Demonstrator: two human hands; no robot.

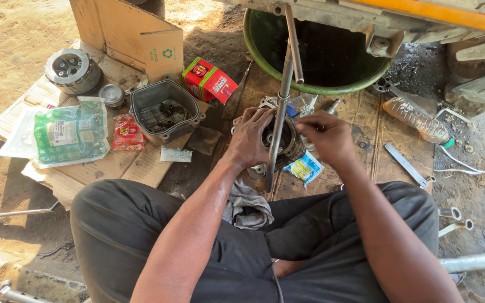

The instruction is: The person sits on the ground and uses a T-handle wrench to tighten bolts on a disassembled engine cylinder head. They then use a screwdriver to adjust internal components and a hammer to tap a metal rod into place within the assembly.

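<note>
A grey rag [248, 206] lies nearest, draped over the person's dark trousers just below the round dark metal engine part [287, 143] that serves as the centre of everything here. The left hand [252, 137] rests on the left side of that engine part with its fingers curled down over the rim, gripping it. The right hand [328, 136] sits at the part's right edge, fingers pinched narrowly together over something too small to make out. A long metal rod [280, 112] crosses in front of the engine part, running from just below it up toward the green basin [321, 87] beyond. A small blue and white packet [305, 167] lies just right of and below the part on the cardboard sheet [374, 134]. Left of the part sits a grey metal cover [165, 112], open side up, with a small red packet [127, 132] and a green-printed plastic bag [71, 133] further left. Beyond the cover lie a red box [209, 79], a brown carton [136, 36] and a round clutch-like drum [73, 70]. Well to the right of the part lies a clear plastic bottle [416, 119].
</note>
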